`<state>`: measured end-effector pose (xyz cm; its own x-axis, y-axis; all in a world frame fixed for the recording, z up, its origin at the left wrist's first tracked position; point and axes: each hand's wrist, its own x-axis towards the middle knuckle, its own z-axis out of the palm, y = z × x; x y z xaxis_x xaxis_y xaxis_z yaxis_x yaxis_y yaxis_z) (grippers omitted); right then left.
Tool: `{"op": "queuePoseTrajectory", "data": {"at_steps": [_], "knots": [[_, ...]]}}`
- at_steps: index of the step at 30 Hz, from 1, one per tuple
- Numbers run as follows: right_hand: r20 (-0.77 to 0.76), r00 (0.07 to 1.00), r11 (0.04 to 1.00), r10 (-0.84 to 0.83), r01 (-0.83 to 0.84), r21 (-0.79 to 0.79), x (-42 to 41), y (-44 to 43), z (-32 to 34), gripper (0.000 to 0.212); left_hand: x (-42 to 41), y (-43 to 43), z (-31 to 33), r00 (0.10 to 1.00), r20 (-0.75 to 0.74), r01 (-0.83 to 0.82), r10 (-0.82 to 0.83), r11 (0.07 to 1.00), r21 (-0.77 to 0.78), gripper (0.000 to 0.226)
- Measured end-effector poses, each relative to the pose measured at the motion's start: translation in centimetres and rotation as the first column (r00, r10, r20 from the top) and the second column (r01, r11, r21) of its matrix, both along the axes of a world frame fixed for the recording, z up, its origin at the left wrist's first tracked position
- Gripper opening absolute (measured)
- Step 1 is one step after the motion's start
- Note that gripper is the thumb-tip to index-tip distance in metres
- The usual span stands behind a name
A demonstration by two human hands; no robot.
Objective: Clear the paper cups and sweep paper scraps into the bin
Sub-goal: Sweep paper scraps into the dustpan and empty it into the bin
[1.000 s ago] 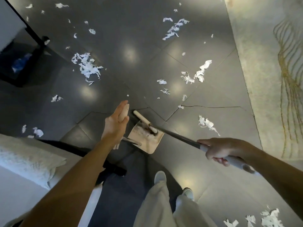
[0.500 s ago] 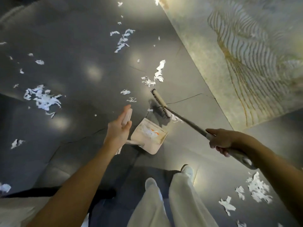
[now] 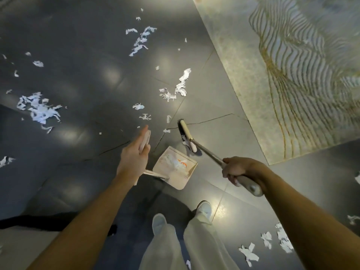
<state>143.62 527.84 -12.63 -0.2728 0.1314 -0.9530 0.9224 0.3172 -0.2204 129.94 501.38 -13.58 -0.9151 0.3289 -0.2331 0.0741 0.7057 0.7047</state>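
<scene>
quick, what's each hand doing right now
left hand: holds the dustpan by its handle
right hand: grips the broom handle

Glossy, smooth dark grey floor tile point(image 3: 78, 78) all round both hands, throwing back soft light patches. Ahead of the left hand point(image 3: 134, 158), torn white paper scraps point(image 3: 39, 111), matt and crumpled. Just right of that hand, a pale, smooth plastic dustpan point(image 3: 183, 178). In the right hand point(image 3: 237, 170), a broom point(image 3: 206, 152): shiny metal shaft, dark bristles. Beyond the right hand, a matt, woven-looking rug point(image 3: 253, 75). Below both hands, pale soft cloth trousers point(image 3: 165, 246).
</scene>
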Motion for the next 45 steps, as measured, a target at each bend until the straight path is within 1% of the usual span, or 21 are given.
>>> {"op": "queuePoseTrajectory", "data": {"at_steps": [1,3,5,8,11,13,15,17,20,22,24,26,27,29,31,33,35,41,44,45], "knots": [[0.005,0.999,0.999,-0.034,0.034,-0.037,-1.0,0.2,0.0,0.028,0.0,0.1,0.0,0.999,0.003,-0.052,0.052,0.999,0.016,0.056],[0.016,0.991,0.986,-0.131,0.132,-0.098,-2.8,0.9,0.6,0.023,0.0,0.3,0.0,0.990,0.003,-0.142,0.142,0.989,0.039,0.055],[-0.004,0.993,0.985,-0.120,0.119,-0.124,-4.6,1.6,1.6,0.015,-0.2,0.4,0.1,0.978,-0.020,-0.206,0.207,0.977,0.053,0.054],[-0.067,0.995,0.992,-0.072,0.065,-0.104,-7.1,2.5,3.1,0.014,-1.5,0.2,0.2,0.955,-0.034,-0.293,0.295,0.954,0.058,0.057],[-0.139,0.988,0.998,0.068,-0.068,0.005,-10.1,3.2,3.6,0.017,-3.3,0.2,0.2,0.928,-0.041,-0.367,0.369,0.929,0.051,0.058],[-0.184,0.966,0.981,0.182,-0.167,0.096,-12.3,3.5,3.2,0.019,-4.6,0.3,0.0,0.910,-0.035,-0.410,0.412,0.910,0.059,0.058],[-0.207,0.934,0.951,0.292,-0.260,0.167,-14.4,3.5,2.3,0.027,-6.4,0.5,-0.3,0.897,-0.016,-0.440,0.442,0.896,0.063,0.059],[-0.199,0.917,0.931,0.344,-0.305,0.201,-16.2,3.2,1.1,0.035,-9.0,0.7,-0.5,0.891,-0.007,-0.453,0.455,0.889,0.064,0.060],[-0.157,0.919,0.926,0.361,-0.334,0.175,-18.6,2.1,-0.5,0.044,-12.8,0.8,-0.4,0.896,-0.007,-0.443,0.445,0.894,0.059,0.061],[-0.113,0.920,0.924,0.375,-0.361,0.127,-19.2,1.0,-0.9,0.044,-14.0,0.8,-0.6,0.891,0.013,-0.453,0.453,0.889,0.070,0.061],[-0.047,0.916,0.915,0.398,-0.393,0.094,-19.2,0.3,-0.9,0.039,-14.9,1.4,-0.5,0.887,0.036,-0.462,0.461,0.883,0.085,0.061],[0.011,0.938,0.937,0.347,-0.347,0.041,-19.2,0.5,0.0,0.035,-16.0,2.0,-0.5,0.892,0.033,-0.451,0.450,0.886,0.108,0.060],[0.023,0.948,0.949,0.316,-0.316,0.009,-19.5,0.8,0.6,0.038,-16.6,2.1,-0.4,0.901,0.018,-0.433,0.434,0.893,0.119,0.060],[0.036,0.963,0.963,0.269,-0.267,-0.048,-20.7,1.7,2.1,0.046,-17.5,1.8,-0.1,0.919,-0.014,-0.391,0.395,0.912,0.124,0.059],[0.028,0.970,0.969,0.242,-0.240,-0.068,-22.3,2.4,3.6,0.047,-18.2,0.8,0.1,0.925,-0.030,-0.376,0.380,0.922,0.091,0.058],[0.002,0.967,0.965,0.257,-0.256,-0.060,-24.1,2.5,4.8,0.051,-18.7,-0.4,0.2,0.922,-0.029,-0.384,0.386,0.921,0.058,0.056],[-0.022,0.957,0.956,0.290,-0.291,-0.038,-26.1,2.2,5.6,0.056,-19.0,-1.4,0.3,0.900,0.010,-0.435,0.435,0.898,0.065,0.058],[-0.117,0.881,0.889,0.457,-0.452,0.069,-33.9,0.8,5.6,0.041,-18.7,-4.9,-0.1,0.853,-0.008,-0.518,0.521,0.850,0.094,0.058],[-0.132,0.829,0.839,0.544,-0.532,0.117,-38.2,-0.1,4.6,0.030,-17.8,-6.9,-0.4,0.829,0.028,-0.557,0.559,0.818,0.146,0.066],[-0.137,0.814,0.825,0.564,-0.549,0.132,-39.5,-0.5,4.1,0.026,-17.4,-7.6,-0.5,0.829,0.025,-0.557,0.559,0.819,0.137,0.068]]}}
